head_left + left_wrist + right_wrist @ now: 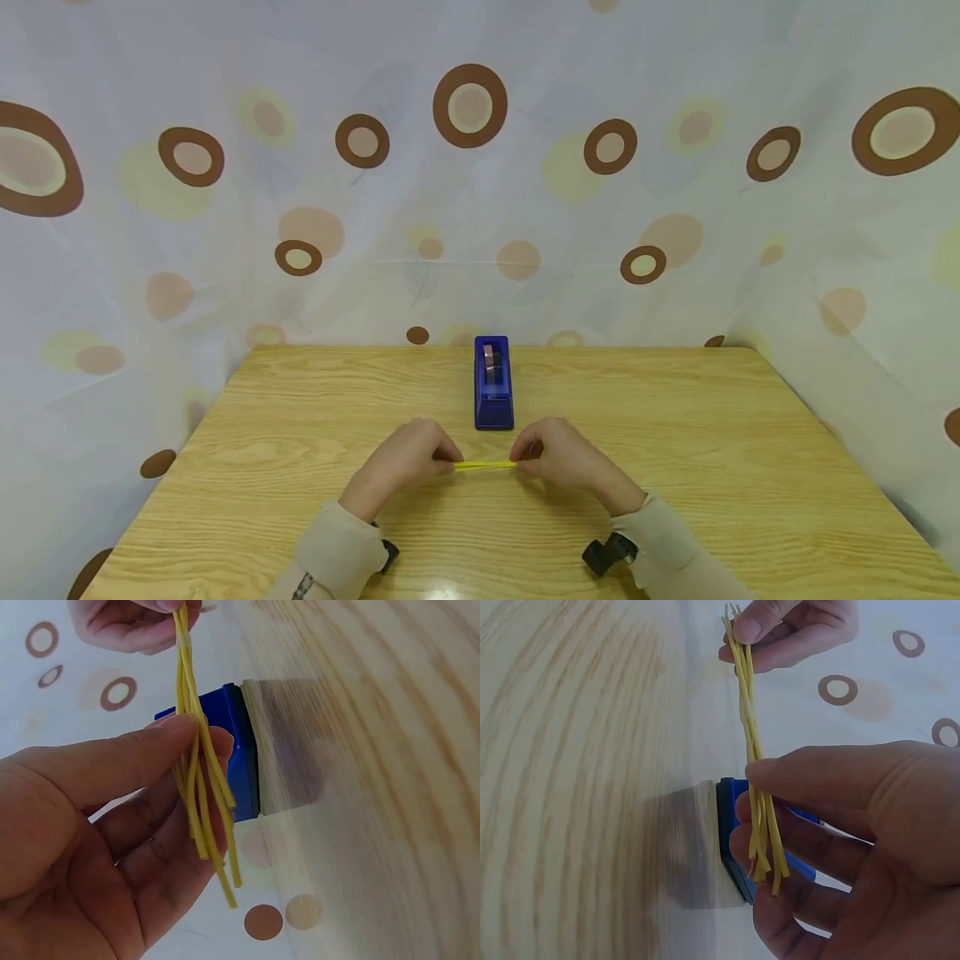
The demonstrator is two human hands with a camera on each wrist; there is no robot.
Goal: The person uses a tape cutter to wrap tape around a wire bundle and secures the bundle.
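A thin bundle of yellow strands [484, 465] is held level between my two hands, just in front of the blue tape dispenser [493, 411]. My left hand [408, 461] pinches one end between thumb and fingers; in the left wrist view the loose strand ends [217, 859] hang past the fingertips. At the other end, my right hand [567, 458] pinches the bundle the same way, with several cut ends [767, 862] showing below its thumb in the right wrist view. A paler, shiny patch wraps the strands near their middle, perhaps clear tape.
The wooden table [300, 400] has the tape dispenser at its back middle, with a roll of tape [490, 358] in it. A white sheet with brown and yellow circles [480, 208] hangs behind the table and along both sides.
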